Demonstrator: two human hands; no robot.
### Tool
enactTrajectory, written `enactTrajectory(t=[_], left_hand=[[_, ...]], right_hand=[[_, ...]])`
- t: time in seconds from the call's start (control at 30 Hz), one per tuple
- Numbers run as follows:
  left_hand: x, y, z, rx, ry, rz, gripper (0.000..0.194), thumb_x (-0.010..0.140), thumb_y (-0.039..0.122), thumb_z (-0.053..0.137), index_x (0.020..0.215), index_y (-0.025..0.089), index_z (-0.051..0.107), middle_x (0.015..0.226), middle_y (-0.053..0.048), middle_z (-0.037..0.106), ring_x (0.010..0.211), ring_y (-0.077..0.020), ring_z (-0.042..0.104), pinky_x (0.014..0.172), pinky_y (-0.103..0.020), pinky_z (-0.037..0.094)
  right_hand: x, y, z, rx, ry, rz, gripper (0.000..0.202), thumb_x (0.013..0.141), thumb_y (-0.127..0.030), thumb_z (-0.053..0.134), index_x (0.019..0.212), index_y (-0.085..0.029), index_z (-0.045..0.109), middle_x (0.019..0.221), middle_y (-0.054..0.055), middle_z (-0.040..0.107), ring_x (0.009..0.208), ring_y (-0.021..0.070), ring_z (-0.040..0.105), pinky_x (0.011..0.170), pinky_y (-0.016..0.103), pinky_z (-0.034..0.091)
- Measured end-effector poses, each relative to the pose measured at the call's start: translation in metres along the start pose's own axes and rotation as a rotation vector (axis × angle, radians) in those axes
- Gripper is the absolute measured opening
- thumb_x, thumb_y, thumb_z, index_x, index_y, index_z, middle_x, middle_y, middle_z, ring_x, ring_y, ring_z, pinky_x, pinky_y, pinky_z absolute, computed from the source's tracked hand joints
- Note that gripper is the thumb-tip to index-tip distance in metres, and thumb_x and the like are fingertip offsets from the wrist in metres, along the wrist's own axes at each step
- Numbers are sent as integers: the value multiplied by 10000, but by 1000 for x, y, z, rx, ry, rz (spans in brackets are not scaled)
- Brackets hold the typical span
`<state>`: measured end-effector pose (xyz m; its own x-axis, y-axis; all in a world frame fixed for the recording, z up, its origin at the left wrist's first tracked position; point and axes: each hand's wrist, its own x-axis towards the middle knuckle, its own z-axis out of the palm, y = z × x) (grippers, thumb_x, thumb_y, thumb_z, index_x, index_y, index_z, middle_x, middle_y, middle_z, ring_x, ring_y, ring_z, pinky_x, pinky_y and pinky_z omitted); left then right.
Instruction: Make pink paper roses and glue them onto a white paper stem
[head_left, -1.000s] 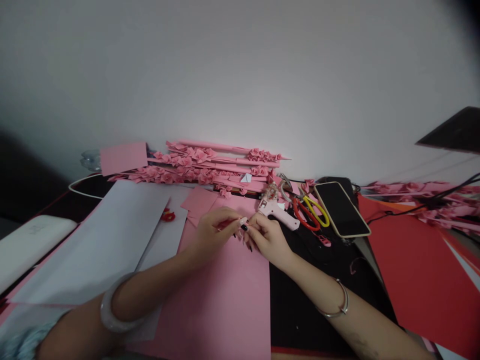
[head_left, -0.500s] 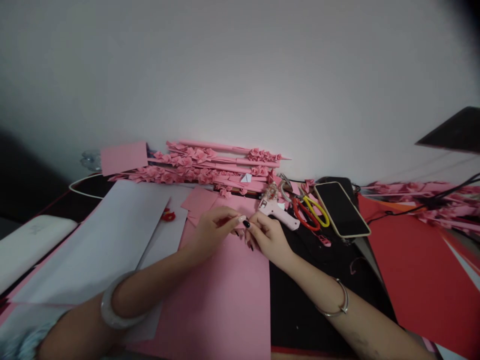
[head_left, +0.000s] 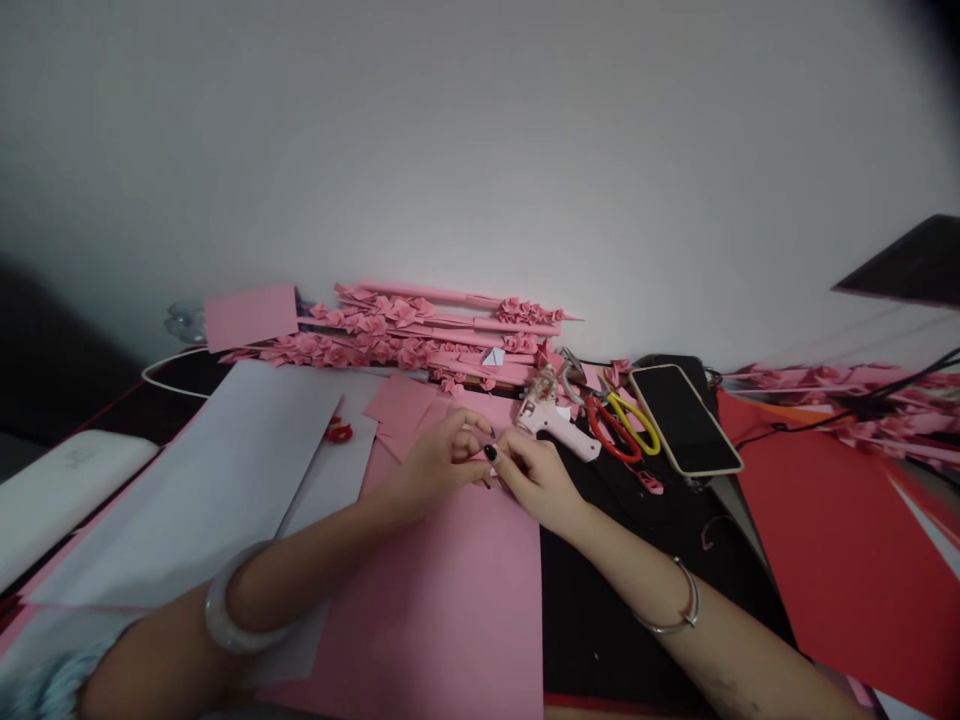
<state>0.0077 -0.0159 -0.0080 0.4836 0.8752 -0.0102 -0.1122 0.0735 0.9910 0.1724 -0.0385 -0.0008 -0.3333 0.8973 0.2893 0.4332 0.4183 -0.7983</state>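
Roughly, as I read it from the head view:

Left hand: my left hand point(head_left: 439, 458) sits curled over the large pink paper sheet point(head_left: 442, 590), fingertips pinched on a small pink paper piece point(head_left: 480, 462).
Right hand: my right hand point(head_left: 534, 478) meets it fingertip to fingertip, pinching the same piece from the other side; dark nails show at the join.
Piece: held between both hands just above the sheet, mostly hidden by fingers; its shape I cannot tell.
Step, my judgement: folding or rolling the piece into a small flower form, mid-fold.
Next move, my judgement: calls for a tight, even pinch so the crease holds, then something to fix it.
Nearby: pale pink glue gun point(head_left: 556, 418) just beyond the right hand; red and yellow handled scissors point(head_left: 621, 425) beside it; dark phone with a light case point(head_left: 684, 418) further right.
Behind: row of pink paper flower stems point(head_left: 420, 335) along the wall.
Left side: white paper sheet point(head_left: 210, 480) on the table.
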Motion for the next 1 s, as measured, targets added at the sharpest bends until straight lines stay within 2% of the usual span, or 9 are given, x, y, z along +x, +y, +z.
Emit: enactTrajectory(t=[0.13, 0.3, 0.63, 0.73, 0.83, 0.93, 1.0], left_hand=[[-1, 0, 0, -9, -48, -32, 336, 683, 133, 689, 914, 203, 455, 565, 101, 529, 533, -116, 637, 541, -231, 516], [-1, 4, -1, 11, -81, -76, 329, 711, 129, 652, 956, 214, 450, 556, 98, 559, 540, -137, 668, 525, -231, 520], [0, 7, 0, 62, -13, -137, 247, 703, 167, 688, 915, 165, 561, 511, 88, 559, 464, -134, 650, 466, -222, 527], [-2, 11, 1, 111, 7, -160, 153, 703, 206, 706, 742, 159, 566, 474, 70, 565, 443, -124, 625, 457, -213, 501], [-3, 16, 1, 144, 12, -161, 232, 750, 260, 671, 586, 153, 546, 493, 27, 602, 481, -123, 627, 505, -224, 508], [-2, 17, 1, 127, 34, -155, 248, 790, 286, 626, 590, 151, 569, 549, 5, 647, 547, -130, 654, 568, -233, 527], [-1, 15, 1, 118, 52, -154, 268, 774, 319, 648, 589, 152, 552, 541, 10, 639, 516, -121, 645, 533, -220, 517]], right_hand=[[0, -2, -1, -25, -33, -75, 279, 899, -202, 425, 622, -204, 385, 544, -49, 416, 482, 92, 362, 496, 227, 284], [-1, 0, -1, -7, -43, -18, 330, 898, -234, 438, 579, -203, 363, 485, -65, 346, 435, 81, 319, 452, 224, 247], [1, 1, 1, 31, -19, 25, 439, 932, -364, 397, 533, -180, 413, 470, -58, 312, 444, 75, 268, 441, 226, 221], [1, 3, 2, 16, 47, 51, 453, 919, -397, 424, 522, -194, 345, 479, -57, 300, 453, 79, 280, 444, 225, 230], [1, 5, 3, 16, 107, 95, 438, 919, -406, 433, 548, -209, 310, 482, -58, 302, 453, 86, 297, 442, 224, 243], [0, 5, 2, 52, 140, 128, 402, 935, -409, 402, 593, -219, 309, 480, -63, 308, 447, 94, 297, 433, 224, 244], [1, 5, 2, 53, 149, 128, 394, 940, -407, 390, 604, -220, 307, 489, -62, 311, 455, 98, 300, 437, 225, 246]])
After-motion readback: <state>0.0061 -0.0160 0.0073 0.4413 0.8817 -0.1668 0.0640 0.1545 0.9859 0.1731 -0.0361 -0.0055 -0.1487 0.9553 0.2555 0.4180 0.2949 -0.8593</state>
